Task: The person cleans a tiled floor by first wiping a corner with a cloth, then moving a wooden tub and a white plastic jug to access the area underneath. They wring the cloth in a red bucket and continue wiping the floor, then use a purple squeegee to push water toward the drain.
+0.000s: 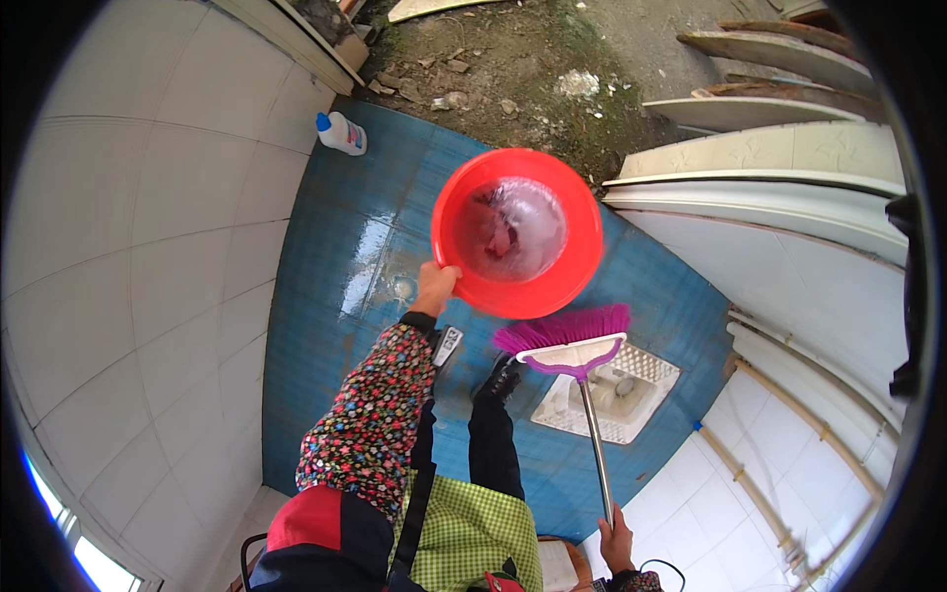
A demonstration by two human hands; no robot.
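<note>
My left hand (434, 288) grips the near-left rim of a round red plastic basin (582, 237). Inside the basin is water (538, 222) with a reddish patch in the middle that I cannot make out. My right hand (617, 543), low in the view, is closed round the metal handle (598, 454) of a broom. Its purple bristles (562, 328) and white-and-purple head lie just below the basin, partly over the edge of a white squat toilet (567, 407) set in the floor.
A white bottle with a blue cap (342, 133) stands by the left tiled wall (187, 207). The blue tiled floor (326, 365) looks wet. Beyond the doorway lies earthy ground (513, 59) with rubble, and boards (779, 59) lean at the right. Pipes (779, 414) run along the right wall.
</note>
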